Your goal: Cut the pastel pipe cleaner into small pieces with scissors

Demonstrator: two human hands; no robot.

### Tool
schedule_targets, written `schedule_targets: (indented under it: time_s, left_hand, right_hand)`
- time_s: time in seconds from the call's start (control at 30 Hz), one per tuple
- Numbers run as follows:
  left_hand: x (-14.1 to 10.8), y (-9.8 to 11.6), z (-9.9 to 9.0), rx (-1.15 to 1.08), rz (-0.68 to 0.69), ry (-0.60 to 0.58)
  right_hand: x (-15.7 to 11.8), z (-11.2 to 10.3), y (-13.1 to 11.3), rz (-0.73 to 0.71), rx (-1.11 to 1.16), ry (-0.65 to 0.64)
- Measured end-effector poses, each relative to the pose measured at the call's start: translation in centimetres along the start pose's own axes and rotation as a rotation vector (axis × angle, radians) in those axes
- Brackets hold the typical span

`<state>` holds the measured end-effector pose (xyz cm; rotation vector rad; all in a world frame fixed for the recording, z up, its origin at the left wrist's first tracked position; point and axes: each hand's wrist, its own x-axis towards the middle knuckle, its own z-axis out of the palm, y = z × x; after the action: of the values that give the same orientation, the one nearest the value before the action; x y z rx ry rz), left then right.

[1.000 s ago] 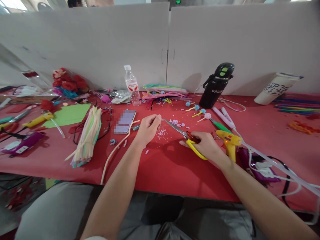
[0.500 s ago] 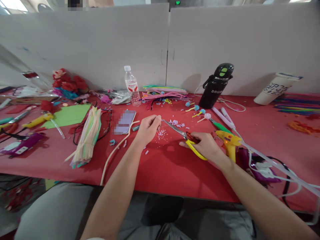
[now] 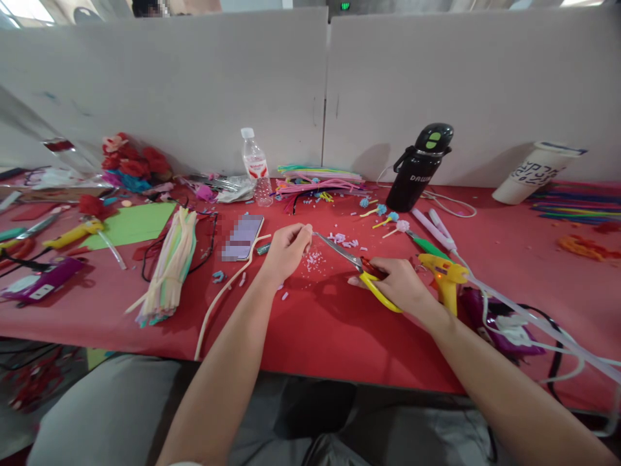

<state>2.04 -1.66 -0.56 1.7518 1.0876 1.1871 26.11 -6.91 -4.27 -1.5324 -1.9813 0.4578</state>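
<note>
My right hand [image 3: 400,281] is closed round the red and yellow handles of a pair of scissors [image 3: 347,254]. The blades point left and their tips come up to the fingertips of my left hand [image 3: 291,249]. That hand is pinched shut; whatever lies between thumb and finger is too small to make out. Below the blades, tiny pale lilac clippings [image 3: 313,260] are scattered on the red tabletop. Short lilac pieces [image 3: 343,240] lie just behind the scissors. A long cream pipe cleaner [image 3: 216,301] runs along the table left of my left forearm.
Right of my right hand stands a yellow glue gun [image 3: 445,275], near a black bottle [image 3: 416,175]. A phone [image 3: 246,236] and a bundle of pale pipe cleaners [image 3: 169,272] lie to the left. Small pompom pieces [image 3: 402,226], a plastic bottle [image 3: 255,171] and a white partition [image 3: 218,77] are behind.
</note>
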Motion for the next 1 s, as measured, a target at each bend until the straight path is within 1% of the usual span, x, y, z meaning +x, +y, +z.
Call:
schedule_targets:
  time_s: [0.2,0.27,0.33,0.4,0.47,0.57,0.63,0.7,0.77,0.87,0.93,1.0]
  left_hand:
    - [-0.1,0.0,0.2,0.023,-0.025,0.002]
    - [0.0,0.1,0.1,0.02,-0.032,0.014]
    - [0.0,0.1,-0.2,0.027,-0.039,0.008]
    - [0.0,-0.1,-1.0,0.074,-0.056,-0.061]
    - [0.0,-0.4,-2.2,0.19,-0.09,-0.191]
    - [-0.3,-1.3,-4.3,0.429,-0.147,-0.376]
    - [-0.4,-1.9,-5.4,0.537,-0.165,-0.402]
    - [-0.3,-2.3,-5.8,0.581,-0.173,-0.352]
    - [-0.1,-2.5,-5.6,0.572,-0.152,-0.281]
    - [0.6,-2.4,-3.9,0.583,-0.091,-0.206]
    - [1.3,-2.3,-2.3,0.646,-0.082,-0.196]
    - [2.1,-2.3,-0.6,0.691,-0.051,-0.23]
  right_hand:
    - [-0.2,0.2,0.0,-0.022,-0.006,-0.015]
    - [0.0,0.3,0.1,-0.01,0.0,0.01]
    - [0.1,0.2,0.2,0.009,0.005,0.068]
    - [0.3,0.1,0.3,0.013,-0.002,0.121]
    - [0.3,-0.1,0.3,0.002,-0.014,0.152]
    - [0.3,-0.2,0.1,-0.012,-0.018,0.158]
    - [0.3,-0.3,0.0,-0.01,-0.013,0.155]
    - [0.3,-0.4,-0.1,-0.004,-0.009,0.162]
    - [0.3,-0.5,-0.2,0.005,-0.008,0.18]
    - [0.5,-0.6,-0.2,0.02,0.002,0.202]
    - [0.5,-0.6,-0.2,0.028,0.01,0.207]
    - [0.5,-0.5,-0.1,0.026,0.006,0.215]
